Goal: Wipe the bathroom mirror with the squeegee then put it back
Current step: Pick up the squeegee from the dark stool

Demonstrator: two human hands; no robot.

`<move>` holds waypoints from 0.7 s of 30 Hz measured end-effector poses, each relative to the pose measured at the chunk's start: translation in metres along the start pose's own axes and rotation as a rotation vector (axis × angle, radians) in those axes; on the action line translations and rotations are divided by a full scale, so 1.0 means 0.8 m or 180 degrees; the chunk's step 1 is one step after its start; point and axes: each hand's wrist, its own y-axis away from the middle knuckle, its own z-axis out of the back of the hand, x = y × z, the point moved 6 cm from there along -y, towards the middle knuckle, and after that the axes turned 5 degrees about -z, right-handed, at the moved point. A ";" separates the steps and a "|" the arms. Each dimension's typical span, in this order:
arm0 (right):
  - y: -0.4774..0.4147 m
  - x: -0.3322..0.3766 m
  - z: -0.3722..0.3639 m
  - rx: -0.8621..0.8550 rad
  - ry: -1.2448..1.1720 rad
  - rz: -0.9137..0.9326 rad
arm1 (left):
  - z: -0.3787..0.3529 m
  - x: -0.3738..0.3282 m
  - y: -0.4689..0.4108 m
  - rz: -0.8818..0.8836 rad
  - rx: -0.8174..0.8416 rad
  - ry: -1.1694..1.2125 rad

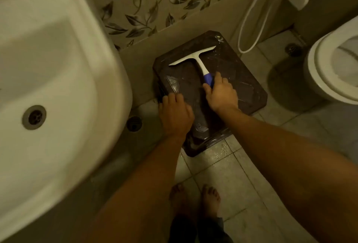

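The squeegee [195, 58] lies flat on the dark stool [242, 79], blade toward 12 o'clock, its blue handle gripped by the right hand [220, 95]. The left hand [175, 111] rests on the stool's 8 o'clock edge; whether it grips, I cannot tell. The floor [219, 165] looks wet, so a slip is possible, or the blade may clip the sink [58, 68] at 9 o'clock.

White squeegee [195, 56] with blue grip, lying flat on dark stool [242, 64], blade facing wall, right hand [220, 93] gripping handle.
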 end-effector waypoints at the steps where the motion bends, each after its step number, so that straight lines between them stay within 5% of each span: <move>1: -0.001 0.001 -0.003 0.0002 -0.0042 -0.0032 | -0.002 0.003 0.000 0.0040 0.0054 0.0033; 21: -0.014 0.000 -0.019 -0.0171 -0.0957 -0.0173 | -0.016 0.006 -0.014 -0.0053 0.0099 0.0081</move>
